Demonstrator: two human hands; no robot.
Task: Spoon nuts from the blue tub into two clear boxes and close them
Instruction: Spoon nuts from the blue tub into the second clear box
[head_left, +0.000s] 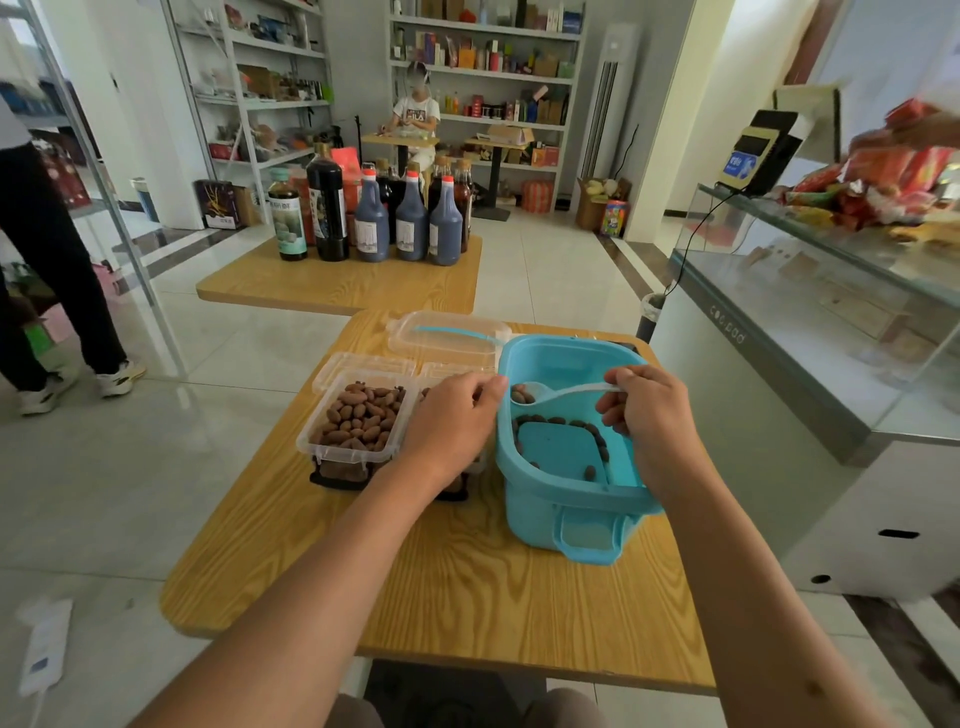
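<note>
A white plastic spoon (550, 393) is pinched by its handle in the right hand (649, 421), the fingers curled round it above the blue tub (571, 499). A few brown nuts are carried in the spoon's bowl, which is held over the tub's left side, just inside the rim. Only a thin ring of nuts (561, 422) is left on the tub's floor, lying round a raised blue panel, with one or two loose ones nearer the front.

The left hand (452, 421) is laid over the second clear box (457, 467), which stands between the tub and the first clear box (358, 421); its fingers are bent down over the box's far edge, close to the tub's rim (whether the box is actually gripped or only steadied cannot be told, and its contents are mostly hidden by the hand). The first box is seen heaped with nuts, its hinged lid (363, 364) thrown open behind it.

Everything is set on a wooden table (467, 597). Behind the boxes a larger clear lid (447, 335) is laid flat. On a second wooden table (337, 286) farther back, dark sauce bottles (374, 218) are grouped together.
</note>
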